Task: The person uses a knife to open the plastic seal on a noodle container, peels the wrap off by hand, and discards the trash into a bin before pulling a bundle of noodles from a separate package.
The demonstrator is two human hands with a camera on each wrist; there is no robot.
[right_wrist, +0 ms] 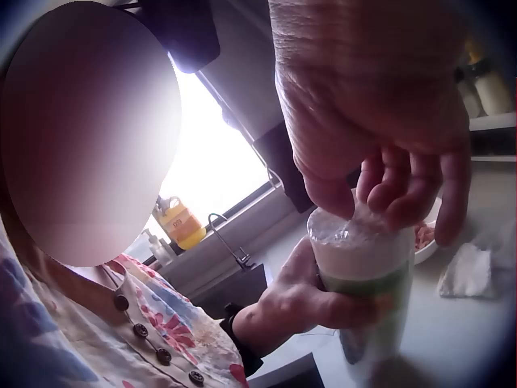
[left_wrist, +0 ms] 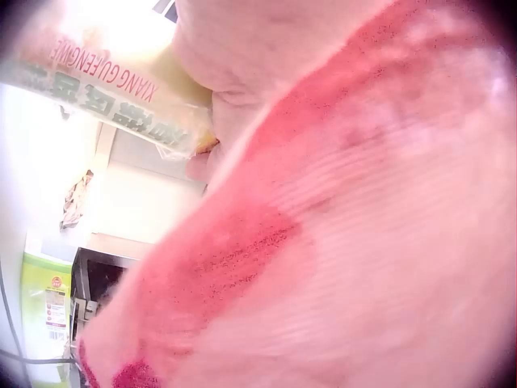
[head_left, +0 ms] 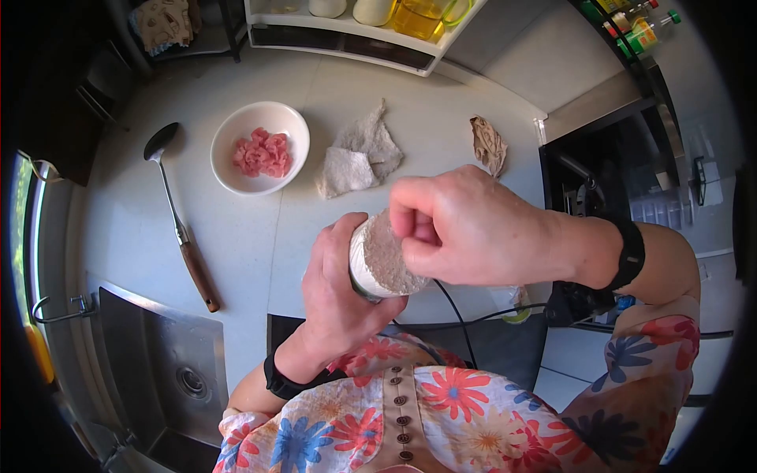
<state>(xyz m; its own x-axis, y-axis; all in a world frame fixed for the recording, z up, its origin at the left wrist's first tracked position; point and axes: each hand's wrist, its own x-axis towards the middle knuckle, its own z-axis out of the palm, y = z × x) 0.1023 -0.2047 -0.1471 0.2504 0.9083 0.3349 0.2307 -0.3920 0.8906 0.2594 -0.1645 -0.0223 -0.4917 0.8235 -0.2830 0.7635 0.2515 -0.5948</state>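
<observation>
My left hand (head_left: 335, 276) grips a cylindrical packet of dried noodles (head_left: 384, 256) round its side, holding it upright in front of my chest. Its pale, grainy end faces up. Pink and green print covers the clear-and-white wrapper (left_wrist: 105, 89) in the left wrist view. Over that top end, my right hand (head_left: 473, 229) has its fingers curled, with thumb and forefinger pinching at the crinkled clear film (right_wrist: 343, 230). The fingertips hide part of the packet's top.
Beyond the hands lie a white bowl (head_left: 225, 177) of sliced pink meat (head_left: 262, 153), a greyish cloth (head_left: 359, 158) and a crumpled brown piece (head_left: 489, 146). A ladle (head_left: 175, 205) rests at the left, above the sink (head_left: 158, 347). A black cable (head_left: 457, 315) runs below the hands.
</observation>
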